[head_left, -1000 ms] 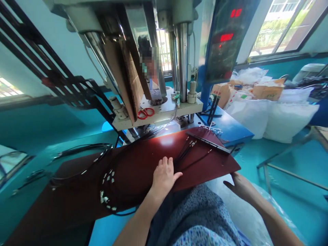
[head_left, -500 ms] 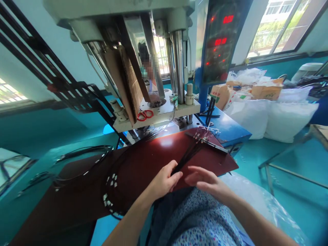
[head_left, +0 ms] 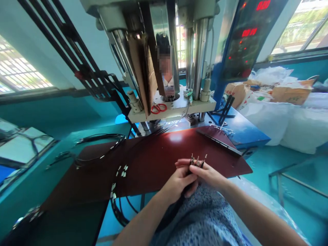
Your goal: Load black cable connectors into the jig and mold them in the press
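Observation:
A bundle of black cables with metal terminals point(head_left: 197, 161) on its ends is held close to my body, over the near edge of the red-brown board point(head_left: 156, 153). My left hand point(head_left: 178, 184) is closed around the cables just below the ends. My right hand point(head_left: 208, 175) meets it from the right, its thumb and fingers pressed on the terminals. The bundle's lower part is hidden by my hands and drops toward my lap. More black cables with pale connector ends point(head_left: 124, 171) lie on the board to the left of my hands.
A press with a pale plate point(head_left: 174, 112) stands behind the board, red-handled scissors point(head_left: 159, 108) on it. A metal strip point(head_left: 222, 142) lies on the board's right. Looped cables point(head_left: 102, 137) rest at left. White sacks point(head_left: 266, 119) stand at right. A person is partly visible behind the press.
The cable ends have come off the board's right side back toward my body. My right hand, earlier apart with nothing in it, has closed on the terminals. The view has shifted left.

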